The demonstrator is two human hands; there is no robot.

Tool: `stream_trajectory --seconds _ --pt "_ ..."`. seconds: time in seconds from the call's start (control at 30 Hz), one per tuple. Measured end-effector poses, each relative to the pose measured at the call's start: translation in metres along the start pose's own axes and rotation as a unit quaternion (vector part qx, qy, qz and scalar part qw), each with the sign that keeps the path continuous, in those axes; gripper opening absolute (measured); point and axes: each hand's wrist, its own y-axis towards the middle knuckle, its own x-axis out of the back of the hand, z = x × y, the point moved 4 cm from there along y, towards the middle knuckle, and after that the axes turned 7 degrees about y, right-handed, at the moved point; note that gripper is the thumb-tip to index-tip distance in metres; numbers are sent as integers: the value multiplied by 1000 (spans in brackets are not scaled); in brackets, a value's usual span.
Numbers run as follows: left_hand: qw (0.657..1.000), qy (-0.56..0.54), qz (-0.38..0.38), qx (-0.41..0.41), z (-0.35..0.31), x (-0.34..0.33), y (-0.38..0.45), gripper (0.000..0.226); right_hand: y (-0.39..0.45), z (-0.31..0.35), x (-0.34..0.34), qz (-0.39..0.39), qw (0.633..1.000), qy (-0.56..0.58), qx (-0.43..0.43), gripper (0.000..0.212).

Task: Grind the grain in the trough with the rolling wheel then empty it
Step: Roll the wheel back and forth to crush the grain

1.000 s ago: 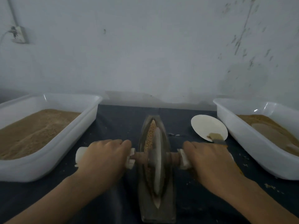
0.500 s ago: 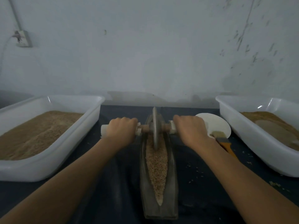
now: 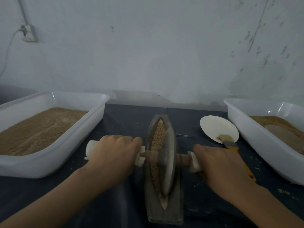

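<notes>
A grey boat-shaped trough (image 3: 151, 209) lies lengthwise on the dark table, with tan grain (image 3: 158, 137) along its groove. The flat rolling wheel (image 3: 167, 163) stands on edge in the groove, near the trough's middle. A wooden axle with white handle ends runs through the wheel. My left hand (image 3: 113, 155) grips the left handle. My right hand (image 3: 218, 165) grips the right handle and hides most of it.
A white tub (image 3: 54, 155) of tan grain stands at the left, another white tub (image 3: 263, 145) with brown meal at the right. A white paper plate (image 3: 215, 125) and an orange-handled brush (image 3: 235, 150) lie right of the trough. A wall closes the back.
Both hands have pulled the wheel back from the trough's far end to its middle. Half a second before that it had rolled from the middle to the far end.
</notes>
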Motion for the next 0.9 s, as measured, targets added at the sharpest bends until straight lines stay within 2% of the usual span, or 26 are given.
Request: stream_trajectory --seconds 0.1,0.23,0.43,0.53,0.63,0.7,0.77,0.9 --pt "1000 -9 12 24 4 -18 28 32 30 -14 -20 56 995 -57 -61 28" --pt "997 -39 20 63 18 -51 71 22 79 -26 -35 -4 993 -95 -64 18" --pt "993 -81 22 83 29 -71 93 24 113 -24 -37 -61 988 -133 -41 28" --pt "995 -52 21 78 24 -58 82 23 98 -21 -36 -35 990 -122 -55 24" --pt "996 -48 53 52 12 -36 56 24 63 -16 -31 -2 993 -93 -68 19" --pt "996 -42 63 41 3 -19 34 30 34 -4 -18 2 996 -60 -65 31" --pt "995 -54 73 32 -2 -2 12 32 12 11 4 -33 998 -31 -36 49" --pt "995 -43 91 23 -4 19 -18 42 -5 21 27 -43 998 -43 -20 55"
